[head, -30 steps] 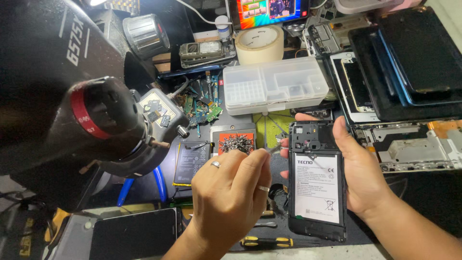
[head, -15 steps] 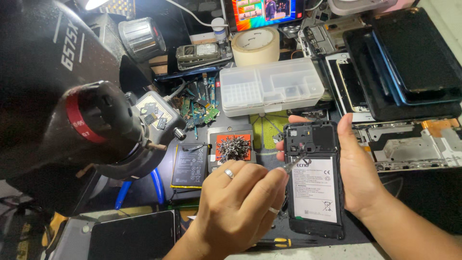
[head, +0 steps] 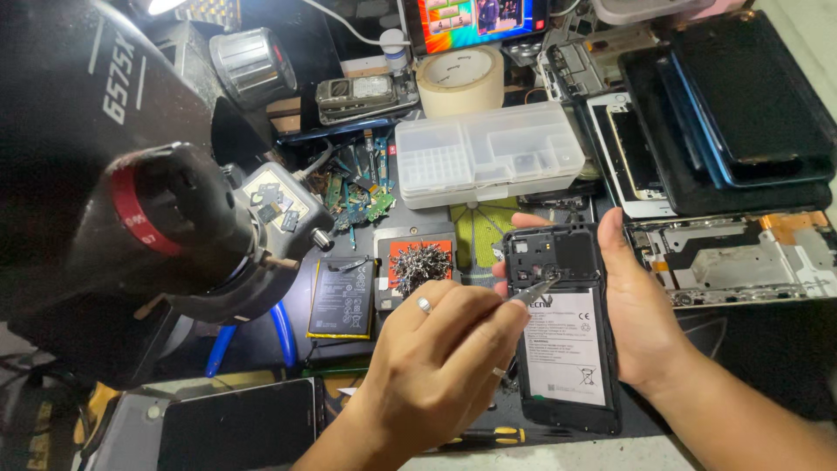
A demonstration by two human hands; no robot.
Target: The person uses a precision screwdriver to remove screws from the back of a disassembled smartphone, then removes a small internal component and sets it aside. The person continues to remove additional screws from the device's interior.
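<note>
Metal tweezers (head: pixel 534 293) in left hand (head: pixel 436 366), right hand (head: pixel 636 323) gripping opened phone (head: pixel 562 340)

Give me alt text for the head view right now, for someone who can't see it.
The right hand holds an opened phone while the left hand touches tweezers to its upper part, above a cluttered repair bench.

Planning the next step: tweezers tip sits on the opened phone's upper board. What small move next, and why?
Probably a slight lowering and pinch of the thin metal tweezers in the left hand. Their tip rests at the black upper frame of the opened black phone, just above its white-labelled battery, while the right hand cradles the phone steady. What the tip targets is too small to tell.
</note>
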